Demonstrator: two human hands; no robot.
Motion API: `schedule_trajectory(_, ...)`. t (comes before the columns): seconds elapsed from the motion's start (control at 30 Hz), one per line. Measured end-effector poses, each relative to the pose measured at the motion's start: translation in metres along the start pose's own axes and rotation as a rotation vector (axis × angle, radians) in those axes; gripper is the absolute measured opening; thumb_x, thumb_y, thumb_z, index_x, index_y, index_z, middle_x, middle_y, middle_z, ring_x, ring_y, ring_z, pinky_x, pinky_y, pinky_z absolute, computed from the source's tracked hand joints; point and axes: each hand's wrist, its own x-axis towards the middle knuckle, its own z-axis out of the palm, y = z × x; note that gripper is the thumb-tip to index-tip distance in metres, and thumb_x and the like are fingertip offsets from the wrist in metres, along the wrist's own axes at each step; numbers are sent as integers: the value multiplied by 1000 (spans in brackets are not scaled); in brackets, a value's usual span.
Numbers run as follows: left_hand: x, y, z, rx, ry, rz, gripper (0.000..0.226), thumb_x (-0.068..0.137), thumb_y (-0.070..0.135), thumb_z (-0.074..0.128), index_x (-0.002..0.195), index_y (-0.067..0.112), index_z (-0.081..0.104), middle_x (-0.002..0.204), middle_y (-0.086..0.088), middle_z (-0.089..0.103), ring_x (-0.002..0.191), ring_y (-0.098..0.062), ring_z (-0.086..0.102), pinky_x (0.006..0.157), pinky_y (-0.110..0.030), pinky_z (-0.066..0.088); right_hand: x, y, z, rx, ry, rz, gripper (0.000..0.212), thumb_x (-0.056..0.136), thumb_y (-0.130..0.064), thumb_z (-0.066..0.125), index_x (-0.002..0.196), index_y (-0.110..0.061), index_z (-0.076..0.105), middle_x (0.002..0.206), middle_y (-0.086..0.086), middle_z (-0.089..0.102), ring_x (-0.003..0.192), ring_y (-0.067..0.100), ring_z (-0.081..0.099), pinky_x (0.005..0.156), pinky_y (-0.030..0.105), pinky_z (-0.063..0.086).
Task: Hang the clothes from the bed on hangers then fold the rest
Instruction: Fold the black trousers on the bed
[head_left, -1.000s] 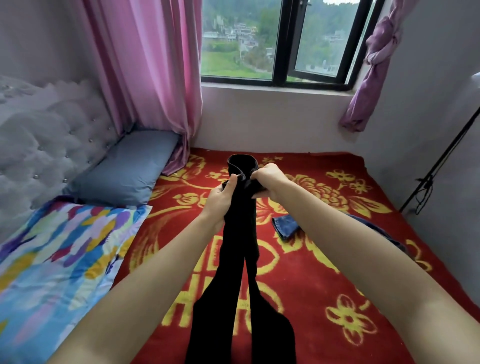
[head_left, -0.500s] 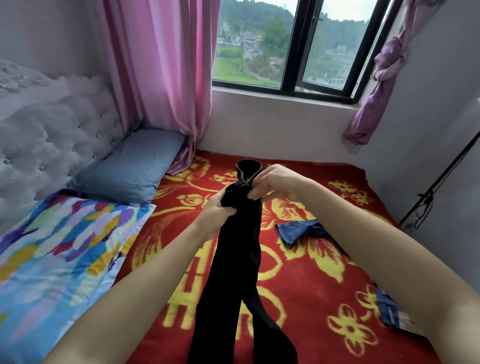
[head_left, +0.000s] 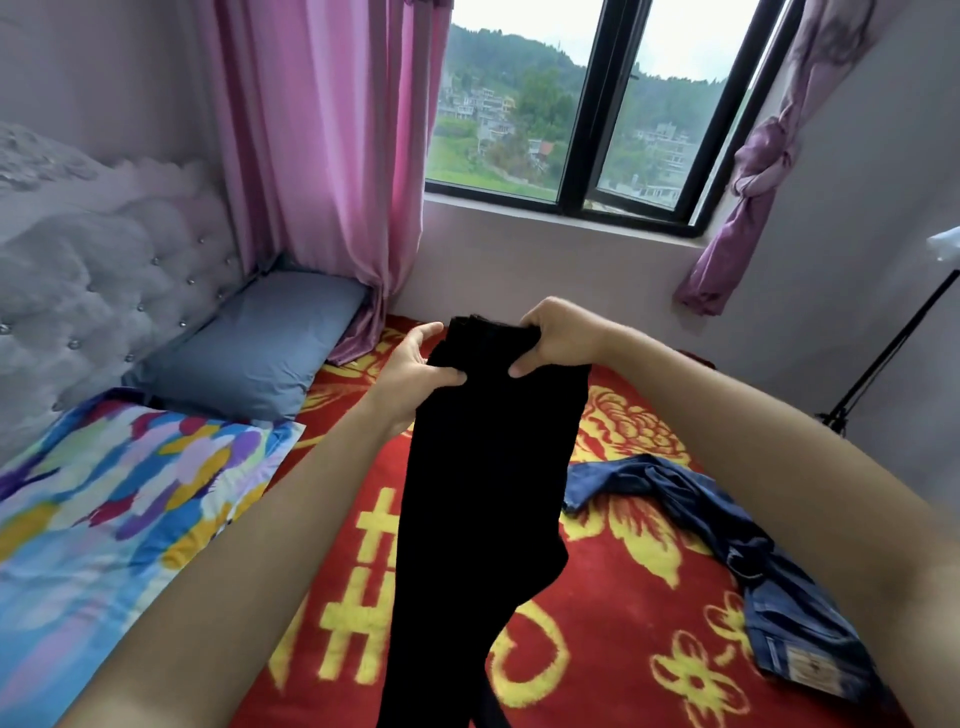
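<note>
Above red blanket, black trousers hang in front of me. Left hand and right hand each grip waistband, fingers curled, now spread wider than moment ago. Cloth opens flat, ready for hanger or fold, I judge. Jeans wait crumpled at right.

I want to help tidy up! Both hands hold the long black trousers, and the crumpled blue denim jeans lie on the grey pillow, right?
Not quite. In the head view the crumpled blue denim jeans lie on the red and yellow flowered blanket, not the grey pillow. The left hand and right hand do hold the long black trousers.
</note>
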Motion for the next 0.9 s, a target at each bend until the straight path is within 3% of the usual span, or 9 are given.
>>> schedule_trajectory(0.17, -16, -14, -7, 184, 41, 42, 51, 74, 16, 77, 118, 22, 52, 105, 6, 65, 91, -3, 64, 68, -13, 48, 14, -21, -57, 79, 241, 87, 32, 72, -17, 79, 87, 9, 67, 79, 9, 59, 75, 22, 57, 66, 28, 43)
schedule_trajectory(0.23, -19, -22, -5, 196, 55, 42, 48, 76, 15, 75, 118, 18, 52, 105, 5, 63, 91, -2, 63, 64, -9, 47, 19, -33, -79, 125, 354, 102, 44, 72, -19, 79, 92, 16, 63, 79, 10, 54, 75, 23, 52, 68, 30, 39)
schedule_trajectory(0.3, -20, -29, -2, 252, 53, 55, 45, 78, 7, 72, 118, 12, 52, 106, 0, 61, 92, -5, 62, 64, -9, 46, 21, -46, -98, 111, 478, 105, 38, 71, -23, 79, 82, 9, 62, 78, 11, 51, 74, 23, 51, 66, 30, 35)
schedule_trajectory(0.4, -23, -39, -1, 262, 98, 67, 35, 79, -2, 66, 106, 19, 55, 92, 3, 63, 75, 3, 62, 59, -6, 44, 20, -61, -126, 85, 674, 124, 39, 69, -29, 80, 82, 4, 63, 82, 16, 60, 78, 27, 60, 70, 33, 48)
schedule_trajectory(0.47, -24, -46, -5, 269, 115, 40, 25, 81, -5, 62, 92, 18, 58, 81, 0, 63, 68, -6, 61, 55, -11, 43, 17, -66, -143, 94, 796, 150, 43, 68, -31, 81, 88, 4, 66, 90, 15, 66, 86, 30, 65, 80, 40, 54)
schedule_trajectory(0.53, -23, -55, -12, 225, 137, -25, 17, 84, -5, 59, 86, 12, 62, 76, -4, 62, 67, -16, 57, 54, -18, 41, 10, -67, -162, 108, 885, 172, 36, 66, -33, 81, 76, -4, 61, 85, 8, 63, 84, 26, 66, 77, 38, 55)
schedule_trajectory(0.7, -25, -82, -36, 88, 90, -171, 20, 84, 6, 67, 102, -2, 67, 87, -8, 70, 76, -20, 67, 63, -22, 51, -16, -55, -195, 170, 1069, 254, 45, 63, -35, 81, 64, -16, 41, 60, -8, 43, 52, 4, 44, 45, 19, 33)
schedule_trajectory(0.77, -20, -79, -50, 91, 85, -177, 23, 83, 4, 67, 104, -6, 67, 81, -5, 72, 69, -13, 68, 59, -17, 51, -25, -43, -195, 242, 1082, 262, 49, 62, -31, 82, 59, -19, 35, 59, -7, 41, 54, 6, 44, 52, 22, 41)
schedule_trajectory(0.9, 10, -38, -88, 193, 122, -83, 20, 86, -1, 61, 105, -6, 64, 68, 1, 67, 55, -6, 60, 54, -15, 47, -43, 1, -191, 311, 1086, 382, 36, 60, -28, 81, 62, -15, 47, 73, 3, 58, 74, 21, 61, 70, 35, 53)
